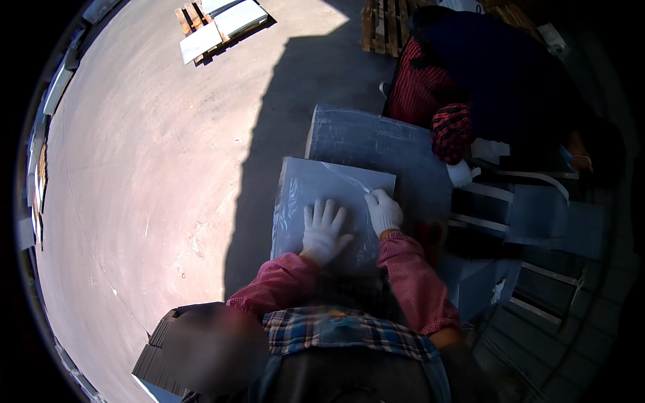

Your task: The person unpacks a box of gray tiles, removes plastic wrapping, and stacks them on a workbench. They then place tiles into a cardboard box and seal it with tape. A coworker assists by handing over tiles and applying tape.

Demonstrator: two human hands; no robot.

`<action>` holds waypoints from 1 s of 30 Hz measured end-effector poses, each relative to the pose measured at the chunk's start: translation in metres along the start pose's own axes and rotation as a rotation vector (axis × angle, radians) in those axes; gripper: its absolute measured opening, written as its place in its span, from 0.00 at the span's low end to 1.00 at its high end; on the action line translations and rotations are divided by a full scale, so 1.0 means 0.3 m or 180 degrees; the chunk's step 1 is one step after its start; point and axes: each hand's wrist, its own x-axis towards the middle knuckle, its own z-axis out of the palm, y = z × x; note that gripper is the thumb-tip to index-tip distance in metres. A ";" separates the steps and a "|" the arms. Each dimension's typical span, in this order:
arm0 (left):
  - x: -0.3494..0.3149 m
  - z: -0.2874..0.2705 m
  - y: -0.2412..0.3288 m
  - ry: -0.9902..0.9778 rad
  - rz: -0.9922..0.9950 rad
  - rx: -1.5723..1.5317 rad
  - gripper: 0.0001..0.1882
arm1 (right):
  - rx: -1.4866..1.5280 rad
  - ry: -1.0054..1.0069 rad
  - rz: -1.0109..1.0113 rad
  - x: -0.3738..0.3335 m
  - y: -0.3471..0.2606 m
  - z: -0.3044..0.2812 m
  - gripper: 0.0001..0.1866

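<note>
A square grey panel (306,185) with a shiny, wrinkled surface like clear film lies flat in front of me. My left hand (324,232), in a white knit glove, rests on the panel with its fingers spread, holding nothing. Up and to the right, my right hand (384,211), gloved the same way, is closed in a pinch above the panel's right side. A whitish, twisted strip of clear plastic film (351,180) runs from its fingertips toward the panel's far edge.
Beneath and beyond the panel is a larger grey sheet-like surface (369,138). A co-worker's white-gloved hand (460,174) is at its right, near metal frame bars (487,192). Pallets (225,28) with pale sheets stand far left; stacked grey pieces (156,356) lie near left.
</note>
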 end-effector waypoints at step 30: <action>0.119 -0.026 0.219 -0.1015 -0.0322 0.0847 0.55 | -0.0712 -0.0151 -0.0412 -0.096 0.084 -0.073 0.38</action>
